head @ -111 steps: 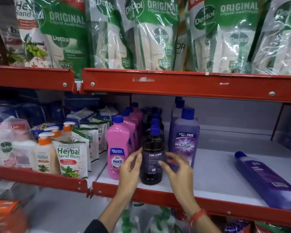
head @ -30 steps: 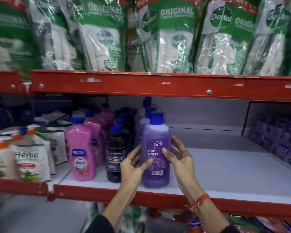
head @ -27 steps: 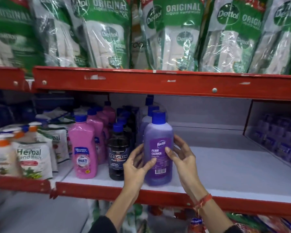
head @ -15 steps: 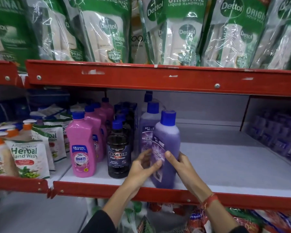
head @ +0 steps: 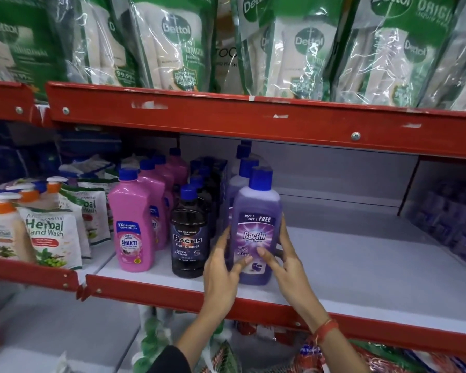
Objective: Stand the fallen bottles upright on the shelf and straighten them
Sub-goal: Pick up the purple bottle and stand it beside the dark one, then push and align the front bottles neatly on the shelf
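A purple Bactin floor cleaner bottle [head: 256, 224] with a blue cap stands upright at the front of the white shelf [head: 361, 265], its front label facing me. My left hand [head: 221, 265] grips its left side and my right hand [head: 283, 259] its right side, fingers across the lower label. More purple bottles [head: 240, 176] line up behind it. Left of it stands a dark Bactin bottle [head: 190, 235], then a row of pink Shakti bottles [head: 132, 227], all upright.
Herbal hand wash pouches [head: 51, 238] and pump bottles [head: 3, 230] fill the left shelf bay. Dettol refill packs [head: 293, 49] hang over the red upper shelf edge [head: 253, 122]. Blurred purple packs [head: 447, 224] sit in the right bay. A red lip [head: 361, 327] fronts the shelf.
The purple bottle has been turned in place from its back label to its front label. Both hands stayed on its sides. The lying bottle seen earlier at the right is gone from there.
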A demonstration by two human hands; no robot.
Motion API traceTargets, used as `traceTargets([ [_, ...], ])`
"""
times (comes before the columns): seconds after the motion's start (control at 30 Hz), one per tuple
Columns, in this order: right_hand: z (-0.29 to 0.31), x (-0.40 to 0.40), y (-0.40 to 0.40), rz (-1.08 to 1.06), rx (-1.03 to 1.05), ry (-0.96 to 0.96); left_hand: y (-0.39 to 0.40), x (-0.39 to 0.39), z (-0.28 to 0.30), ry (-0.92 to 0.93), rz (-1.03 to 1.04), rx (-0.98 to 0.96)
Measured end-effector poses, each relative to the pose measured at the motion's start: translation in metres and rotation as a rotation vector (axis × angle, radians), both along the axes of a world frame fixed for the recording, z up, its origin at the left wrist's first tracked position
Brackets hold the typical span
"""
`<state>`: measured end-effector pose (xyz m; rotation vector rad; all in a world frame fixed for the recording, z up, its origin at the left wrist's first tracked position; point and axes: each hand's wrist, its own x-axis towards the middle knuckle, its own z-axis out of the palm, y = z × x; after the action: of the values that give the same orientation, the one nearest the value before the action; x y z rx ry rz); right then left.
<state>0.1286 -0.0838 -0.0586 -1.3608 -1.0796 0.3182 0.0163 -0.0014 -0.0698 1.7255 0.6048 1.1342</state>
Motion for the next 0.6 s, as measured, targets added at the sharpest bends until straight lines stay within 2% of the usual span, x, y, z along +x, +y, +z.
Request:
traceTargets([
  [0.2, -0.005, -0.002, -0.005, -0.081, -0.036, -0.110, -0.002, -0.005, -0.001, -0.011, 0.004, 0.038],
  [0.3, -0.008, -0.016, -0.010, -0.308, 0.017, -0.197, -0.001, -0.020, -0.001, -0.039, -0.021, 0.025],
  [0.4, -0.012, -0.050, -0.007, -0.556, 0.160, -0.281, 0.002, -0.052, -0.003, -0.059, 0.002, 0.040],
  [0.5, -0.010, -0.098, 0.016, -0.519, 0.276, -0.345, 0.023, -0.097, -0.004, -0.162, 0.175, 0.148],
  [0.6, -0.003, -0.155, 0.061, -0.288, 0.266, -0.308, 0.063, -0.147, 0.002, -0.249, 0.318, 0.197],
])
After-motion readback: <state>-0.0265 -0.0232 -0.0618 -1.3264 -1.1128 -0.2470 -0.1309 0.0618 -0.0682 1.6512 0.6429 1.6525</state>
